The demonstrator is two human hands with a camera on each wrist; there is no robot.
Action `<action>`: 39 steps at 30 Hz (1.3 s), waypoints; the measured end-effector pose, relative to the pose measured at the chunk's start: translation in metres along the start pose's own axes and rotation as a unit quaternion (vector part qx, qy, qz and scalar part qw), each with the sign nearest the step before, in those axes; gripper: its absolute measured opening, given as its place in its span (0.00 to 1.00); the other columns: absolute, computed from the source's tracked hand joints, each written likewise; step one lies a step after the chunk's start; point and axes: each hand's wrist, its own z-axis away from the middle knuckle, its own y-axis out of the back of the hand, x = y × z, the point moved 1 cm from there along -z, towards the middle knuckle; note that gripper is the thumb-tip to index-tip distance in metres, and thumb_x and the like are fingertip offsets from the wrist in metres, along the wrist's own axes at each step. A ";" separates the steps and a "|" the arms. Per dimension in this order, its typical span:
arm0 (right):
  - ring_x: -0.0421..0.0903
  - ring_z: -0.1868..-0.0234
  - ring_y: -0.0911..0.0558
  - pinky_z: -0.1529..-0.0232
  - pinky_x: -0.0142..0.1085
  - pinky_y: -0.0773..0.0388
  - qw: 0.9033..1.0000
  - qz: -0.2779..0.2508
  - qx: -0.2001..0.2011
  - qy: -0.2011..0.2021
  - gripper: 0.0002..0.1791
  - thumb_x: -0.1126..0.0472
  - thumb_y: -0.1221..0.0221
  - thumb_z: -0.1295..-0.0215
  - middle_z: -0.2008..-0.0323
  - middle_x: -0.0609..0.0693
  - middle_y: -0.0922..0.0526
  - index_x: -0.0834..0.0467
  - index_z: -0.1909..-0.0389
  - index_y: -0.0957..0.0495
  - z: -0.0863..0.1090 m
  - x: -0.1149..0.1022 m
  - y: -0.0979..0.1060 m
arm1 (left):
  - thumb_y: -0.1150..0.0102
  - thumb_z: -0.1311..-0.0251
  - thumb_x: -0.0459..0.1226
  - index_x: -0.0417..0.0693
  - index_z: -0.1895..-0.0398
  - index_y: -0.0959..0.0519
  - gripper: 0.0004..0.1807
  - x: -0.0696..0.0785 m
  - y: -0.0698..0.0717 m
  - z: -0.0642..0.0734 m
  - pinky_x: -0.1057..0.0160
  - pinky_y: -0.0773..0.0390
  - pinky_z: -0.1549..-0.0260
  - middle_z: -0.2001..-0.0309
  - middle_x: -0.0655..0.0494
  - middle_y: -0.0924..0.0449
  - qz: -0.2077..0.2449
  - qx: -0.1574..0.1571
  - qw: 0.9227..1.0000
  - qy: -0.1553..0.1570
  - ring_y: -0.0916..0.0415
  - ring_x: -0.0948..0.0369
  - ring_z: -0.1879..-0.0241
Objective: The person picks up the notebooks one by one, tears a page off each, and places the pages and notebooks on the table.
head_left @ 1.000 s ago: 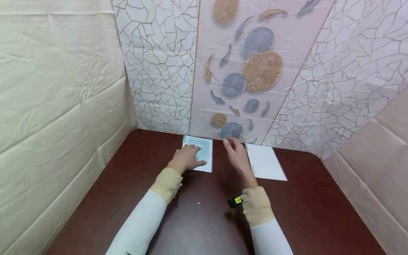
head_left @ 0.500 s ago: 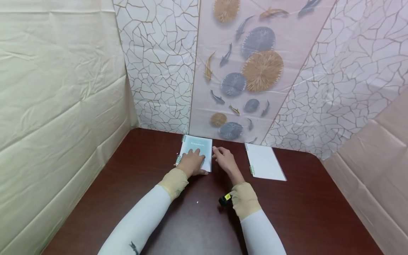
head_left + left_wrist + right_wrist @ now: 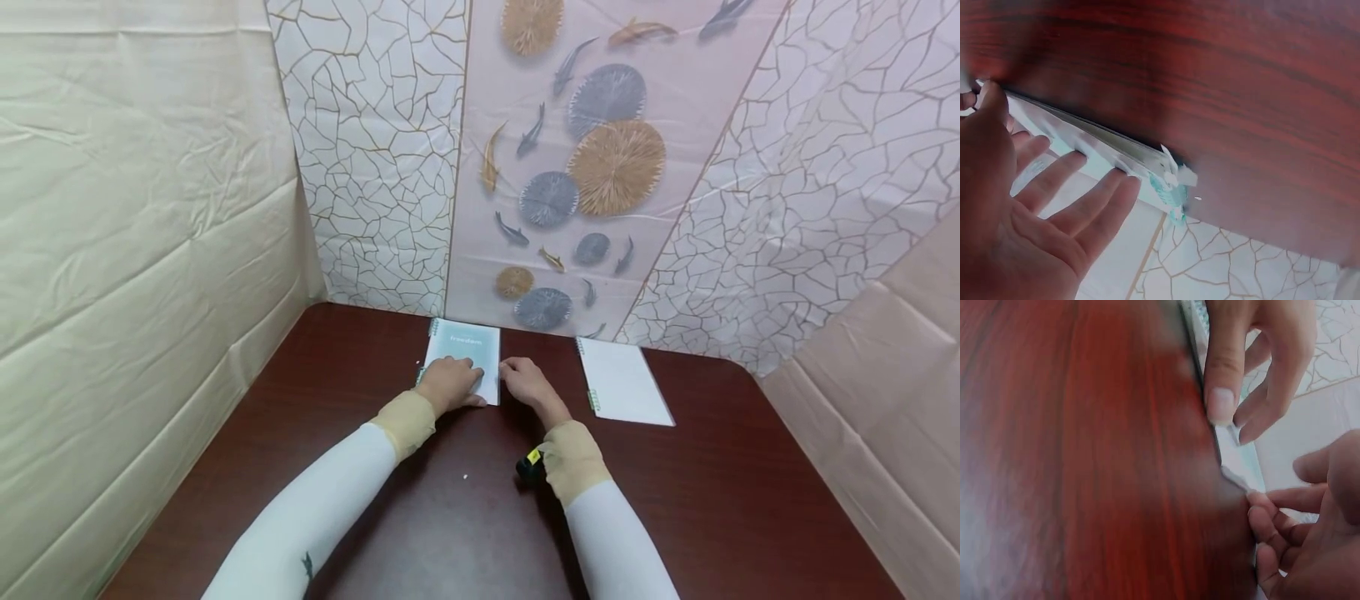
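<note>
Notebook point(image 3: 476, 347) on the tabletop point(image 3: 420, 525) by the patterned wall point(image 3: 517, 267), left hand point(image 3: 452, 383) resting on top, fingers fairly straight. Right hand point(image 3: 527, 382) at the notebook's right edge, fingers curled, honestly can't tell if pinching.

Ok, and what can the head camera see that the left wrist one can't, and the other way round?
Only the head view: the white notebook on the right, the black object with a yellow label by the right cuff, and the fish printed on the wall.

Only the left wrist view: the palm side of the left hand, and white paper bits sticking up at the blue notebook's corner.

Both: that blue notebook with left fingers on it, the dark red table and the crackle-patterned wall.
</note>
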 end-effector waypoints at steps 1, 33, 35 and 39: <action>0.54 0.45 0.20 0.40 0.49 0.25 1.000 -0.010 0.000 -0.003 0.23 0.58 0.54 0.16 0.43 0.62 0.16 0.69 0.40 0.19 -0.001 0.000 0.000 | 0.39 0.34 0.67 0.54 0.39 0.17 0.33 0.000 0.000 -0.001 0.54 0.14 0.57 0.50 0.53 0.15 -0.003 0.006 1.000 -0.006 0.14 0.52 0.55; 0.61 0.33 0.23 0.31 0.53 0.28 0.988 -0.123 -0.023 -0.088 0.25 0.60 0.55 0.16 0.33 0.64 0.23 0.68 0.27 0.28 0.000 0.000 0.006 | 0.56 0.25 0.68 0.56 0.40 0.20 0.32 0.014 -0.002 -0.006 0.57 0.14 0.65 0.54 0.53 0.16 -0.147 0.045 0.987 -0.035 0.15 0.56 0.63; 0.62 0.33 0.23 0.30 0.54 0.28 0.989 -0.120 -0.024 -0.084 0.25 0.60 0.56 0.15 0.35 0.64 0.22 0.68 0.27 0.28 0.000 0.002 0.006 | 0.54 0.23 0.65 0.53 0.43 0.19 0.30 0.016 -0.002 -0.004 0.57 0.13 0.67 0.54 0.51 0.14 -0.138 0.057 0.988 -0.040 0.14 0.56 0.66; 0.62 0.35 0.22 0.31 0.55 0.28 0.990 -0.115 -0.021 -0.074 0.24 0.60 0.56 0.14 0.39 0.64 0.20 0.67 0.29 0.27 0.001 0.005 0.007 | 0.53 0.20 0.61 0.49 0.49 0.20 0.26 0.015 -0.012 -0.005 0.57 0.14 0.75 0.52 0.45 0.12 -0.147 0.103 0.982 -0.053 0.14 0.54 0.73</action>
